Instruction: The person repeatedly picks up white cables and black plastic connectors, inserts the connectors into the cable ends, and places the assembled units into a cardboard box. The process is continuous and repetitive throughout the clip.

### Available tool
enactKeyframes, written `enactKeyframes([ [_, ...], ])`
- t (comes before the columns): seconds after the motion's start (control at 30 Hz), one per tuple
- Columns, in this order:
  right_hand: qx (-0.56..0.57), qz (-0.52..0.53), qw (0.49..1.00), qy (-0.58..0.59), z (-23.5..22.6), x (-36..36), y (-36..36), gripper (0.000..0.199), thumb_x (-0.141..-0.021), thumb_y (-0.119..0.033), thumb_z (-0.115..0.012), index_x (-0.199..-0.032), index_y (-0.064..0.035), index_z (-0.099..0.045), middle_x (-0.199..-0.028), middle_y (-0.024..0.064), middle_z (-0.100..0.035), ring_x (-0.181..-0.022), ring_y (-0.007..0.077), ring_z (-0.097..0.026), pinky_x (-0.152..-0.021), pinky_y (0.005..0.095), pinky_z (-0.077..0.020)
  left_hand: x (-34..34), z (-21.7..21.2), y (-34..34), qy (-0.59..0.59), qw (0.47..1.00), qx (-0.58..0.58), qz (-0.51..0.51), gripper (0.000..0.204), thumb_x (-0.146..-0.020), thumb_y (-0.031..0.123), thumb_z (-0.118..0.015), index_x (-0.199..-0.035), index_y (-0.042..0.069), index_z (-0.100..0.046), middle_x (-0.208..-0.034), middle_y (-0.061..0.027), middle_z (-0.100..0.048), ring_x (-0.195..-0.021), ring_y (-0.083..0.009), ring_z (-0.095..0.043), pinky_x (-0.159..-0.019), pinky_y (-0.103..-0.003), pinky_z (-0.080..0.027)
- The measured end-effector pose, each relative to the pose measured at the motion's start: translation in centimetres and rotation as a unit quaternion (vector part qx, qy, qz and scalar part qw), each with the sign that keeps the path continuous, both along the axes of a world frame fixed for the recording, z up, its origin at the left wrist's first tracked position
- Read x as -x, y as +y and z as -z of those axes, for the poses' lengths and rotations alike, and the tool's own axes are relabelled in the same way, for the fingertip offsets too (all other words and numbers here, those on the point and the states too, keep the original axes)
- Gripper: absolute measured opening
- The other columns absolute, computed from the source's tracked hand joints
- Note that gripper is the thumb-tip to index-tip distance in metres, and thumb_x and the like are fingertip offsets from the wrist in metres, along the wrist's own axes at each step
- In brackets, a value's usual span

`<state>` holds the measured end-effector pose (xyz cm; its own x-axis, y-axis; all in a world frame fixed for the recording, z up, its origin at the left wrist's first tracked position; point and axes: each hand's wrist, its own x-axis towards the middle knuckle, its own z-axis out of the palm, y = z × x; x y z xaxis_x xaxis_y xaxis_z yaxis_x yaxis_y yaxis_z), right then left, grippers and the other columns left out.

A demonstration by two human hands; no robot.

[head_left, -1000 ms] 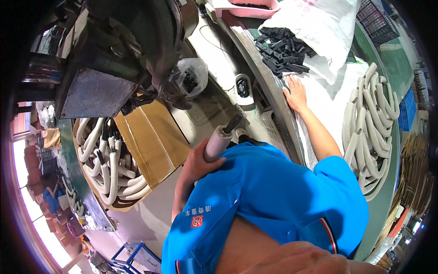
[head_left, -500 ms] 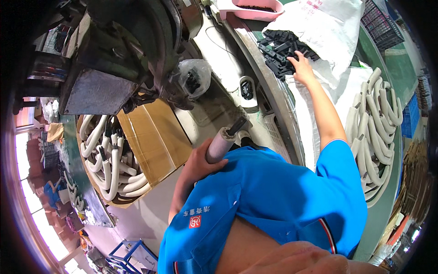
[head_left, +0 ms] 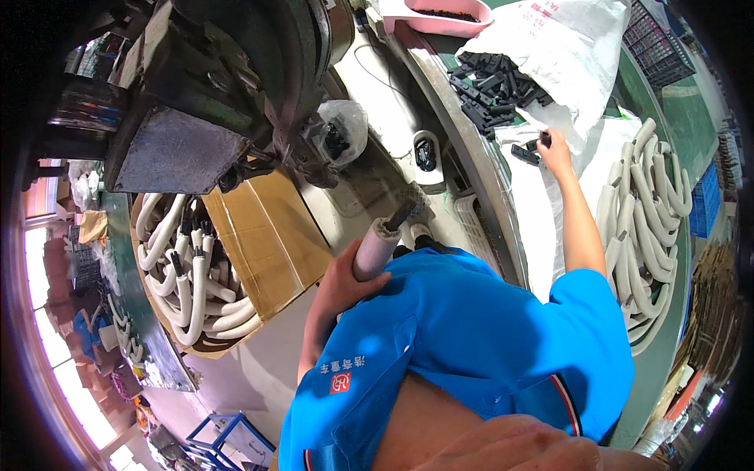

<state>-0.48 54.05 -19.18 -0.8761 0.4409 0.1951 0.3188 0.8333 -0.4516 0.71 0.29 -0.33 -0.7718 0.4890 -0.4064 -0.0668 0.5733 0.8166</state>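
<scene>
Padded tube (head_left: 375,253), pale grey, is held in front of the body on its left side, off the worktop (head_left: 695,106) and well apart from its inner metal edge. It is gripped by the left hand (head_left: 349,271), with the fingers wrapped around its side; a black insert (head_left: 400,216) protrudes from its upper end. No clear change is noted in this hold over the last second.

Change is noted at the right hand (head_left: 556,153). Half a second ago it was reaching over the heap of black parts (head_left: 495,86); now it has been drawn back over the white sheet (head_left: 542,235). Its grip is closed in a pinch, and a small dark piece (head_left: 544,139) is seen at the fingertips, partly covered by them. Just beside it, on the sheet, loose black parts (head_left: 525,155) are now lying apart from the heap; whether one or two cannot be told.

Meaning, as judged: a few pieces have been singled out, while the tube is kept waiting, untouched by the right hand.

Heap lies near the inner edge, by the white sack (head_left: 561,47); pale tubes (head_left: 640,228) are bundled toward the worktop's outer edge.
</scene>
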Motion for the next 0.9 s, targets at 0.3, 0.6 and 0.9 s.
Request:
enactKeyframes([
  [0.3,-0.174,-0.064,0.979,-0.088,-4.0,-1.8,-8.5,0.034,-0.069,-0.016,-0.072,-0.1,-0.0097,-0.058,-0.107,0.0105,-0.049,-0.104,0.0304,-0.046,-0.086,0.0443,-0.0409,1.6,-0.9,1.9,-0.003,0.999,-0.013,0.04,0.056,-0.068,0.032,-0.074,-0.111,0.003,-0.054,-0.088,-0.0171,-0.065,-0.081,-0.0242,-0.064,-0.074,-0.036,-0.048],
  [0.6,0.143,-0.169,0.971,-0.089,-9.7,1.6,-12.9,0.035,-0.086,-0.024,-0.058,-0.112,-0.0022,-0.048,-0.078,0.0182,-0.061,-0.07,0.0289,-0.061,-0.062,0.039,-0.0462,1.5,0.4,0.8,0.148,0.989,-0.023,-0.016,0.049,-0.064,0.014,-0.068,-0.109,0.004,-0.053,-0.087,-0.0195,-0.063,-0.08,-0.0305,-0.065,-0.07,-0.039,-0.049],
  [0.9,0.455,-0.454,0.755,-0.129,-20.9,2.4,-26.7,0.043,-0.077,-0.01,-0.07,-0.119,-0.0073,-0.059,-0.088,0.0034,-0.066,-0.066,0.0044,-0.054,-0.061,0.0204,-0.0455,0.6,-0.5,-1.4,0.213,0.975,-0.006,-0.061,0.045,-0.06,0.012,-0.07,-0.103,0.008,-0.057,-0.085,-0.0169,-0.064,-0.079,-0.0339,-0.064,-0.067,-0.038,-0.052],
])
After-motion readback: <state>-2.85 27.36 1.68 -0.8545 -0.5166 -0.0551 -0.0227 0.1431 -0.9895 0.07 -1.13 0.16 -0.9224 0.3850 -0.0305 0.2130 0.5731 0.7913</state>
